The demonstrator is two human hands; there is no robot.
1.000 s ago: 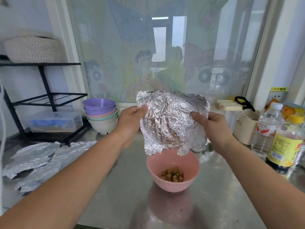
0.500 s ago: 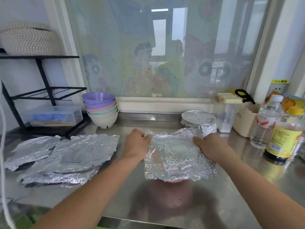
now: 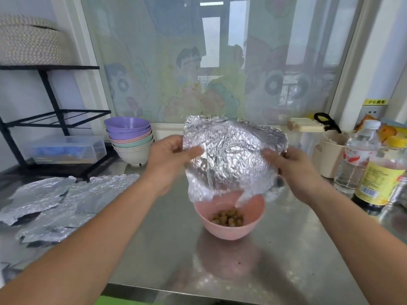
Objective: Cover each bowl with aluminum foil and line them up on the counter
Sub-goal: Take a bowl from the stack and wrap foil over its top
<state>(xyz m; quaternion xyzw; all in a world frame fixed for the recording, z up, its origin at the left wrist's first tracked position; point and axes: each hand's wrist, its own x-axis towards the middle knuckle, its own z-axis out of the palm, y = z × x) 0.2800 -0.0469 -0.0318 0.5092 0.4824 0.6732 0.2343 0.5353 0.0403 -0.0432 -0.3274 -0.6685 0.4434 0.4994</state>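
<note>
A pink bowl (image 3: 229,219) with small brown food pieces stands uncovered on the steel counter (image 3: 154,249). Above it I hold a crumpled sheet of aluminum foil (image 3: 231,159), dented in a round bowl shape. My left hand (image 3: 169,159) pinches the sheet's left edge with thumb in front. My right hand (image 3: 293,170) grips its right edge. The sheet hangs clear of the bowl's rim and hides what stands behind it.
Several loose foil sheets (image 3: 61,201) lie on the counter at the left. A stack of empty coloured bowls (image 3: 131,139) stands at the back left, beside a black rack (image 3: 55,115). Bottles (image 3: 374,168) and containers (image 3: 330,155) crowd the right side.
Half a second ago the foil lay pressed over the pink bowl. Both hands have since lifted it up off the bowl, which is uncovered again as it was a second ago.
</note>
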